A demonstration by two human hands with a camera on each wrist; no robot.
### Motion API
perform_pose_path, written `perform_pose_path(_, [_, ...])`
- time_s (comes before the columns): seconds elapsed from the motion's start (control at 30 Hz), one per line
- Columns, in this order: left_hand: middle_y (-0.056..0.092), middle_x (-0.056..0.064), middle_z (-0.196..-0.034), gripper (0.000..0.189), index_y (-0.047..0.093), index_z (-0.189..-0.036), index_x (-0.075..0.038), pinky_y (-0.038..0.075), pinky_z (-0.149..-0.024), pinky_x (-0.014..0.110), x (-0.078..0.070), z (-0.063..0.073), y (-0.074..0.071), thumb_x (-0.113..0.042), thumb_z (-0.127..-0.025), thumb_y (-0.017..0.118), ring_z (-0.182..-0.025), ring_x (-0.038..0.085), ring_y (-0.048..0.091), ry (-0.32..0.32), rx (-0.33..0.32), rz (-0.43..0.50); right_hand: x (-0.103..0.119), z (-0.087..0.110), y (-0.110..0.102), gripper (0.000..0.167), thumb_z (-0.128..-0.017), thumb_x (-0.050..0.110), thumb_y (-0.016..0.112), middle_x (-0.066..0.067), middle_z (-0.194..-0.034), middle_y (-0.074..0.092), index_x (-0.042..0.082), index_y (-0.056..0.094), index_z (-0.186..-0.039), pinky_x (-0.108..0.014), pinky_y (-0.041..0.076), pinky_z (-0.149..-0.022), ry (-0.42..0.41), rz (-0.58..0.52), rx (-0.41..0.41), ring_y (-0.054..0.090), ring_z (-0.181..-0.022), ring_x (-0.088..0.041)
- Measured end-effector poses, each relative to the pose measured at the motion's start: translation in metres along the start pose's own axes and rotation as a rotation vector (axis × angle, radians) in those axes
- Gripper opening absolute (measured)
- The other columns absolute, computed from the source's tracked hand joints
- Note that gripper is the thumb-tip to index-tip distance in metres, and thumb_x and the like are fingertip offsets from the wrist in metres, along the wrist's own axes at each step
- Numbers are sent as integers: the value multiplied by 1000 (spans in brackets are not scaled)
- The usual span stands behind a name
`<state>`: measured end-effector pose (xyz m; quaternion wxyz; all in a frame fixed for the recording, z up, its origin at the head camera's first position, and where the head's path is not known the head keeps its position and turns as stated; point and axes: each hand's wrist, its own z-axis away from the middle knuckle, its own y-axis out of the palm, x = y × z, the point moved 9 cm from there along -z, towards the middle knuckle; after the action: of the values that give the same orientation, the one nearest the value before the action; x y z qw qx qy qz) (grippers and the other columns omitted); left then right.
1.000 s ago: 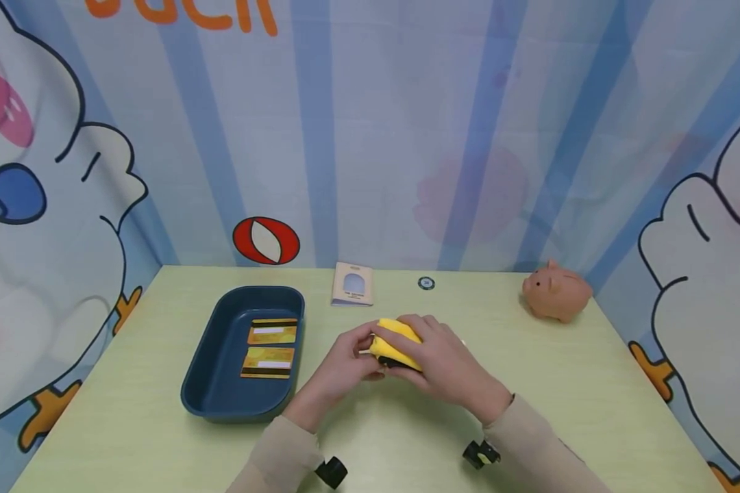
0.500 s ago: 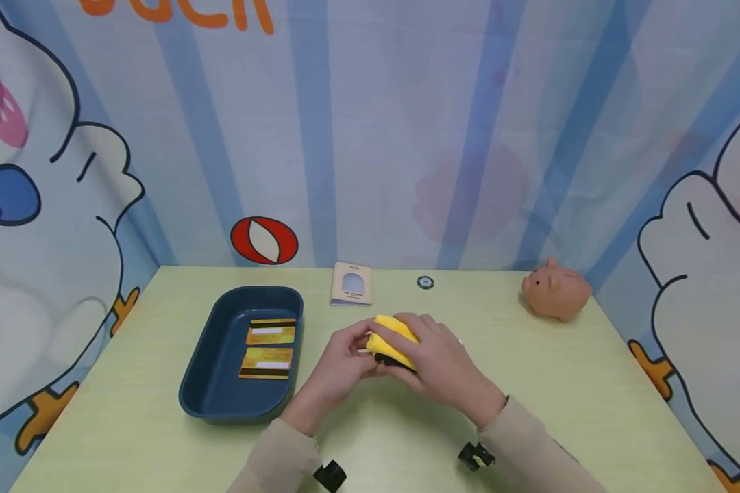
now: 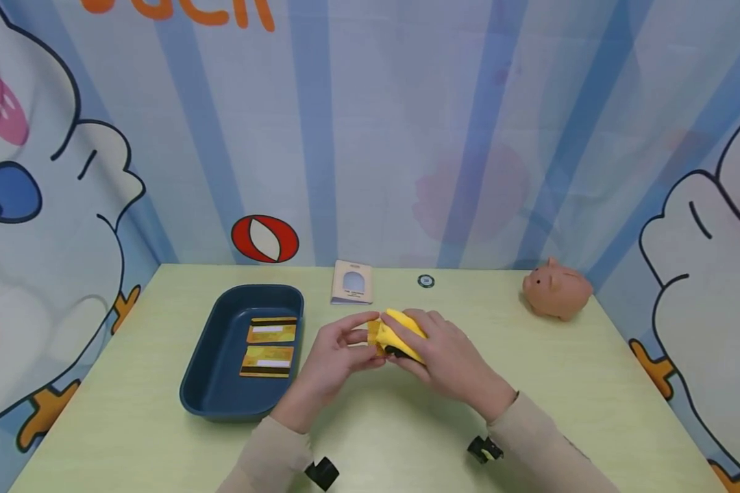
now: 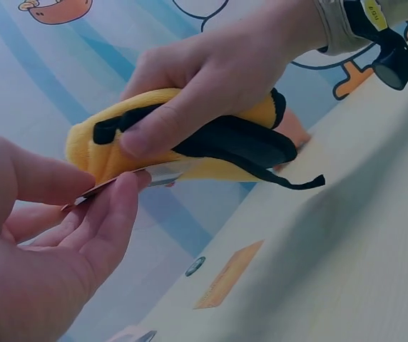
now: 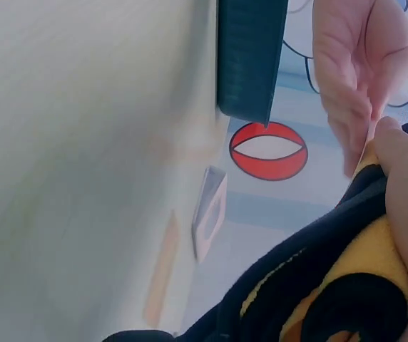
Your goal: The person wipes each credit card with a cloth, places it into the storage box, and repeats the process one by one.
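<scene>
In the head view, my right hand point(image 3: 453, 356) grips a yellow plush pouch point(image 3: 401, 332) with black trim from its right side. Against the pouch's left end, my left hand point(image 3: 339, 349) pinches a gold card point(image 3: 372, 334) between thumb and fingers. Seen from the left wrist, the card point(image 4: 104, 188) is edge-on, its far part overlapping the pouch's underside near the black-edged opening. The right thumb lies across the pouch point(image 4: 261, 146), and a black strap point(image 4: 297, 185) hangs from it. The right wrist view shows black folds of the pouch point(image 5: 275, 278) close up.
A dark blue tray point(image 3: 203, 383) on the left holds two gold cards point(image 3: 268, 361). Behind the hands lie a pale booklet point(image 3: 352, 283) and a round chip point(image 3: 426, 281). A pink piggy bank point(image 3: 557, 291) stands at the back right. A flat orange piece point(image 4: 229, 276) lies on the table.
My left hand has drawn slightly left from the pouch, and a gold card now shows between its fingers and the pouch. The right hand keeps its grip, shifted slightly right.
</scene>
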<state>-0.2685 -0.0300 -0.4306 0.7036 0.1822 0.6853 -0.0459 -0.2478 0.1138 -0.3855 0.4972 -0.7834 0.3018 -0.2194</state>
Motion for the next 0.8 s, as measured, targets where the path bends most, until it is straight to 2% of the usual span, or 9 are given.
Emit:
perform_pose_path(0.13, [69, 25, -127, 55, 53, -152, -5, 63, -87, 36, -1, 1, -4, 7, -99, 63, -102, 29, 77, -16, -19, 20, -6, 5, -1, 70, -98, 37, 76, -16, -139, 59, 23, 47, -160, -47, 59, -91, 3, -22, -25, 63, -113, -30])
perform_pose_path(0.4, [68, 26, -128, 55, 53, -151, -4, 63, -85, 34, -2, 3, -12, 9, -99, 63, -100, 30, 78, -22, -54, 56, -17, 13, 2, 72, -98, 41, 74, -15, -139, 59, 27, 45, -161, -46, 59, -94, 23, -25, -37, 63, -117, -28])
perform_pose_path(0.6, [67, 27, -131, 55, 52, -152, -4, 63, -86, 36, 2, 2, -17, 8, -100, 63, -102, 35, 77, -36, -59, 32, -24, 20, 2, 72, -98, 41, 74, -15, -137, 60, 27, 44, -162, -48, 59, -91, 23, -7, -36, 63, -113, -30])
perform_pose_path(0.7, [67, 28, -133, 55, 51, -153, -5, 63, -87, 36, 4, 1, -20, 7, -100, 63, -106, 36, 76, -52, -61, 13, -27, 23, -1, 69, -100, 44, 70, -15, -135, 60, 27, 44, -162, -48, 58, -88, 17, -3, -48, 63, -110, -30])
perform_pose_path(0.8, [67, 28, -134, 56, 51, -153, -6, 63, -87, 36, 7, 2, -22, 7, -100, 63, -107, 36, 75, -69, -64, 0, -31, 24, -4, 65, -104, 51, 61, -14, -134, 60, 27, 44, -162, -47, 58, -88, 19, -8, -59, 63, -110, -29])
